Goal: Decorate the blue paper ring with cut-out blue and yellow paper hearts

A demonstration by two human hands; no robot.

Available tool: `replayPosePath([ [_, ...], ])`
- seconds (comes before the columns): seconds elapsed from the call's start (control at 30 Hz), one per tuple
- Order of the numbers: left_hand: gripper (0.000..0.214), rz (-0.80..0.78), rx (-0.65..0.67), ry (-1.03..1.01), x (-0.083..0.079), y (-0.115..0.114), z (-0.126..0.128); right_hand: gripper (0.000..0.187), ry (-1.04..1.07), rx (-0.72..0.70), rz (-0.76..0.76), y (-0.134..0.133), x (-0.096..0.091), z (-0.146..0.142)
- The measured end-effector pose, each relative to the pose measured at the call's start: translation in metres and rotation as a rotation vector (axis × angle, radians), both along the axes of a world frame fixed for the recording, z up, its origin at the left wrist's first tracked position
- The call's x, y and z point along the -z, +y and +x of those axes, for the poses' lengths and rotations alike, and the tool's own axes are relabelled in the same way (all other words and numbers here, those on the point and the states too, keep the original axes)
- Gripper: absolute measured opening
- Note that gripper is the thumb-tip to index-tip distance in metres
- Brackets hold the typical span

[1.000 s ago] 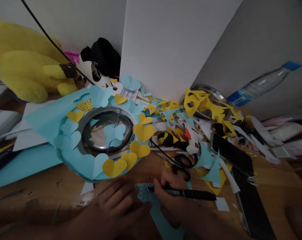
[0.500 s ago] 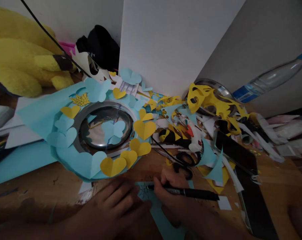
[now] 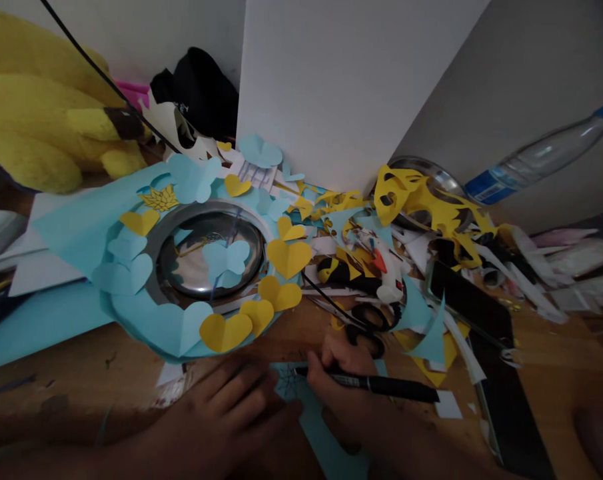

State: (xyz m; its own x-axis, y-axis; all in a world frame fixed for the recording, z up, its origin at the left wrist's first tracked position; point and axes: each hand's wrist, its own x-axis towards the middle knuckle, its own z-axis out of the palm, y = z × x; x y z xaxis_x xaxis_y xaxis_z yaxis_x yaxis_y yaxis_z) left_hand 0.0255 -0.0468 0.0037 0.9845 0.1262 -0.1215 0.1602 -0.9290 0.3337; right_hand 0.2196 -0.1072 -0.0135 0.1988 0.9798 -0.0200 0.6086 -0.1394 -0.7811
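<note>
My right hand (image 3: 348, 380) is closed around a black pen (image 3: 396, 387), its tip on a strip of light blue paper (image 3: 326, 433). Dark lines of a small flower-like drawing (image 3: 287, 381) show by the tip. My left hand (image 3: 236, 400) rests on the table and the paper's left edge, fingers stretched out, holding nothing. Just beyond both hands lies a blue paper ring (image 3: 161, 333) edged with blue and yellow hearts, among them a yellow heart (image 3: 226, 332). A shiny metal dish (image 3: 186, 277) shows within the ring.
Black-handled scissors (image 3: 368, 327) lie just past my right hand. Paper offcuts, a white glue gun (image 3: 390, 283) and a dark phone (image 3: 471, 307) crowd the right side. A plastic bottle (image 3: 541, 160) leans at the back right. A yellow plush toy (image 3: 36, 127) sits back left.
The pen tip has shifted very slightly over the drawing. Both hands stay in nearly the same place, and the other things have not moved.
</note>
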Motion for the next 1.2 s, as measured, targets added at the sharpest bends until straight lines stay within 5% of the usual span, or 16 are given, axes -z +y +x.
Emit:
replayPosePath([
  [0.57, 0.072, -0.033, -0.027, 0.002, 0.001, 0.0, -0.0016, 0.03, -0.013, 0.087, 0.012, -0.0037, 0.0064, -0.0006],
  [1.2, 0.074, 0.005, -0.002, 0.019, -0.0012, 0.0013, 0.0022, 0.027, -0.044, 0.035, 0.026, -0.0018, 0.0036, 0.0],
])
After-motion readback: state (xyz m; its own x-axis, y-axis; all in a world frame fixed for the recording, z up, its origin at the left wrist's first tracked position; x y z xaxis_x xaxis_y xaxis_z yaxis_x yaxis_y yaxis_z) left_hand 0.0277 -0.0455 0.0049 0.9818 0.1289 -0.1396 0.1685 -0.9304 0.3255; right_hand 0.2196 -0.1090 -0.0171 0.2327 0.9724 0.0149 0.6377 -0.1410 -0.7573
